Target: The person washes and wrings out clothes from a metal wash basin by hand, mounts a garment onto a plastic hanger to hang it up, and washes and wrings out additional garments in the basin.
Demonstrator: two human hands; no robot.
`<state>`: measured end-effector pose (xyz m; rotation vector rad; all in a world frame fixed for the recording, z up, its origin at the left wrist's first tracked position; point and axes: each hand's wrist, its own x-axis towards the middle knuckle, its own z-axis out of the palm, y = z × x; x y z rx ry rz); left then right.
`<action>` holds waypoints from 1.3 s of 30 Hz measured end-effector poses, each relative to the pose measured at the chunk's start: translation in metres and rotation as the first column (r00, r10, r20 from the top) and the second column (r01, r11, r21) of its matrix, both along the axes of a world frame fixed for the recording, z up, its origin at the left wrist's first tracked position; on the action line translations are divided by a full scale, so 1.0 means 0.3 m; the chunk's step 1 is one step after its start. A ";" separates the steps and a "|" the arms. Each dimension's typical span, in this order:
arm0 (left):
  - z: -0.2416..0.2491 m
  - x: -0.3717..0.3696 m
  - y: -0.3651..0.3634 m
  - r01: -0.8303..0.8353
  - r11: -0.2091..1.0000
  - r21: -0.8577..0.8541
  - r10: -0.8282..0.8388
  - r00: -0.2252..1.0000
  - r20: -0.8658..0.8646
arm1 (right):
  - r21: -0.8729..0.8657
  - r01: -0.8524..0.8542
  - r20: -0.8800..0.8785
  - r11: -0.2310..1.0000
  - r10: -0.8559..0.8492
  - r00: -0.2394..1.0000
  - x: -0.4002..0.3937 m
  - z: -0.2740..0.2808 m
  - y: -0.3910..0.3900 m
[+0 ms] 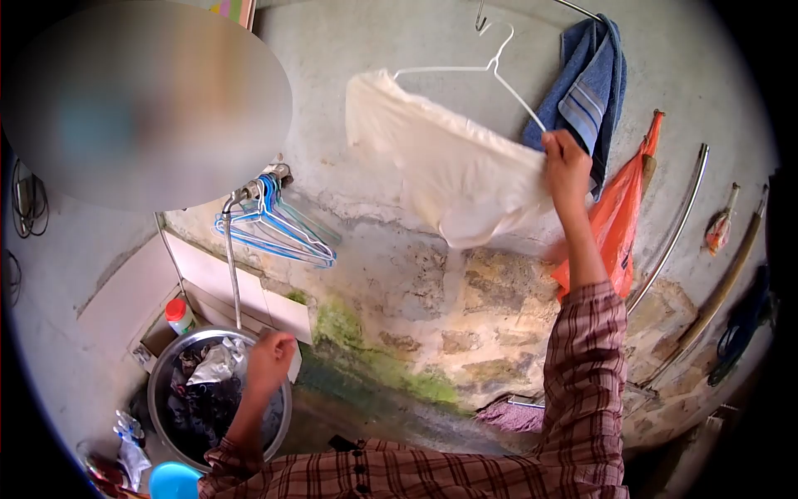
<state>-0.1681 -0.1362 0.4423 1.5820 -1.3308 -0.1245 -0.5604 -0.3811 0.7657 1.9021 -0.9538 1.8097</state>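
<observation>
— Where's the cloth (453, 170)?
— Draped on a white hanger (490, 75) up on the wall; the right hand (567, 162) pinches its edge.
— And the left hand (270, 362)?
— Down over the basin (166, 374) of laundry, fingers curled, seemingly gripping nothing, though it's hard to see.
</observation>
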 end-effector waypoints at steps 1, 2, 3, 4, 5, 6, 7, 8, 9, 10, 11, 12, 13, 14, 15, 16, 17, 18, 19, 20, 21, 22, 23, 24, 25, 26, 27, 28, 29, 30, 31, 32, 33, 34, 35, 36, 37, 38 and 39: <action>-0.022 -0.005 0.008 0.022 1.000 0.012 -0.022 1.000 0.005 | -0.032 -0.012 0.000 0.999 0.012 1.000 0.002 0.036 -0.026; -0.029 -0.016 0.024 0.028 0.998 0.053 -0.031 0.998 0.055 | -0.064 -0.025 -0.001 0.998 0.025 1.000 0.006 0.068 -0.055; -0.039 -0.025 0.031 0.033 0.997 0.069 -0.036 0.998 0.052 | -0.097 -0.038 -0.002 0.995 0.038 0.999 0.010 0.097 -0.085; -0.051 -0.034 0.038 0.037 0.996 0.086 -0.042 0.998 0.048 | -0.076 -0.044 -0.011 0.996 0.044 0.999 0.013 0.124 -0.119; -0.063 -0.042 0.046 0.042 0.994 0.104 -0.047 0.998 0.042 | -0.053 -0.050 -0.021 0.997 0.049 0.999 0.017 0.144 -0.155; -0.077 -0.048 0.051 0.015 0.991 0.131 -0.021 0.999 0.047 | -0.030 -0.055 -0.030 0.998 0.054 0.998 0.022 0.151 -0.172; -0.080 -0.052 0.060 0.013 0.991 0.136 -0.020 0.999 0.048 | 0.001 -0.069 -0.043 0.998 0.069 0.997 0.025 0.149 -0.185; -0.078 -0.058 0.072 0.010 0.990 0.142 -0.018 0.999 0.048 | 0.034 -0.084 -0.056 0.996 0.086 0.995 0.029 0.145 -0.196; -0.079 -0.062 0.084 0.008 0.989 0.149 -0.015 0.999 0.047 | 0.069 -0.098 -0.070 0.993 0.103 0.992 0.036 0.137 -0.207; -0.084 -0.065 0.096 -0.006 0.988 0.157 -0.002 0.999 0.053 | 0.068 -0.106 -0.097 0.992 0.112 0.989 0.037 0.116 -0.221; -0.091 -0.065 0.109 -0.022 0.986 0.165 0.013 0.998 0.057 | 0.080 -0.132 -0.097 0.988 0.139 0.986 0.040 0.091 -0.233; -0.101 -0.064 0.123 -0.040 0.984 0.173 0.030 0.998 0.061 | 0.092 -0.160 -0.096 0.983 0.169 0.981 0.044 0.064 -0.244; -0.117 -0.055 0.131 -0.039 0.983 0.177 0.029 0.998 0.061 | 0.107 -0.190 -0.094 0.976 0.200 0.975 0.045 0.043 -0.254; -0.140 -0.043 0.137 -0.039 0.982 0.185 0.028 0.998 0.060 | 0.131 -0.168 -0.083 0.977 0.180 0.980 0.038 0.027 -0.264; -0.158 -0.043 0.148 -0.038 0.980 0.194 0.028 0.998 0.057 | 0.091 -0.109 -0.129 0.990 0.120 0.984 0.023 0.013 -0.275; -0.156 -0.050 0.161 -0.057 0.979 0.195 0.042 0.996 0.076 | 0.050 -0.054 -0.173 0.997 0.062 0.983 0.007 0.001 -0.286; -0.159 -0.052 0.164 -0.050 0.976 0.212 0.023 0.992 0.125 | 0.009 -0.013 -0.219 1.000 0.015 0.976 0.004 -0.017 -0.298; -0.176 -0.048 0.168 -0.056 0.969 0.239 0.016 0.986 0.166 | -0.155 0.180 -0.267 0.971 -0.216 0.939 0.000 -0.029 -0.273; -0.203 -0.042 0.182 -0.072 0.959 0.275 0.017 0.980 0.197 | -0.325 0.330 -0.280 0.886 -0.423 0.862 0.016 -0.033 -0.208; -0.241 -0.037 0.186 -0.077 0.944 0.322 -0.014 0.962 0.273 | -0.432 0.273 -0.279 0.859 -0.415 0.866 0.054 -0.033 -0.106; -0.287 -0.035 0.192 -0.083 0.921 0.380 -0.053 0.941 0.334 | -0.527 0.205 -0.278 0.825 -0.395 0.875 0.090 -0.054 -0.013; -0.319 -0.045 0.212 -0.057 0.905 0.422 -0.049 0.970 0.236 | -0.442 0.087 -0.321 0.893 -0.248 0.914 0.135 -0.112 0.064; -0.365 -0.061 0.237 -0.027 0.892 0.452 -0.038 0.990 0.135 | -0.348 -0.034 -0.352 0.937 -0.097 0.931 0.169 -0.195 0.132; -0.468 -0.065 0.258 -0.001 0.859 0.512 -0.073 0.989 0.126 | 0.021 -0.213 -0.284 0.977 0.211 0.935 0.183 -0.336 0.158; -0.540 -0.063 0.283 0.026 0.828 0.561 -0.114 0.986 0.123 | 0.365 -0.382 -0.116 0.849 0.449 0.886 0.197 -0.496 0.161; -0.528 -0.091 0.326 0.033 0.757 0.653 -0.120 0.989 0.089 | 0.425 -0.407 -0.263 0.809 0.540 0.799 0.242 -0.671 0.151; -0.486 -0.124 0.359 0.055 0.679 0.732 -0.133 0.990 0.050 | 0.497 -0.428 -0.387 0.755 0.634 0.669 0.288 -0.846 0.140; -0.470 -0.144 0.393 0.081 0.598 0.797 -0.147 0.989 0.010 | 0.578 -0.435 -0.470 0.690 0.718 0.514 0.335 -1.022 0.128; -0.492 -0.155 0.432 0.096 0.558 0.824 -0.116 0.993 -0.037 | 0.895 -0.172 -0.288 0.412 0.827 0.484 0.373 -1.187 0.151; -0.520 -0.166 0.471 0.115 0.519 0.847 -0.085 0.993 -0.082 | 0.852 -0.162 -0.457 0.498 0.858 0.237 0.345 -1.495 0.085; -0.549 -0.179 0.507 0.139 0.478 0.867 -0.056 0.990 -0.128 | 0.934 0.283 -0.252 0.219 0.964 0.088 0.367 -1.573 0.139; -0.579 -0.191 0.547 0.115 0.483 0.868 -0.022 0.993 -0.119 | 0.939 0.299 -0.170 0.170 0.985 -0.027 0.382 -1.709 0.177; -0.611 -0.197 0.587 0.088 0.489 0.868 0.010 0.994 -0.107 | 0.940 0.317 -0.084 0.125 0.987 -0.139 0.407 -1.837 0.211; -0.644 -0.199 0.625 0.061 0.494 0.867 0.041 0.995 -0.093 | 0.944 0.325 -0.033 0.060 0.996 -0.088 0.441 -1.909 0.266; -0.683 -0.203 0.669 0.050 0.494 0.868 0.077 0.992 -0.101 | 0.944 0.331 0.018 -0.006 0.999 -0.032 0.473 -1.969 0.323; -0.725 -0.209 0.716 0.040 0.494 0.868 0.110 0.988 -0.109 | 0.939 0.340 0.068 -0.060 0.998 -0.013 0.507 -2.036 0.360; -0.746 -0.215 0.754 0.032 0.495 0.868 0.140 0.983 -0.117 | 0.931 0.348 0.115 -0.112 0.993 0.010 0.543 -2.094 0.392; -0.767 -0.218 0.783 0.013 0.475 0.880 0.180 0.977 -0.112 | 0.922 0.352 0.158 -0.160 0.987 0.035 0.574 -2.145 0.417; -0.793 -0.213 0.806 0.050 0.443 0.895 0.192 0.970 -0.150 | 0.927 0.350 0.138 -0.136 0.990 0.019 0.625 -2.147 0.450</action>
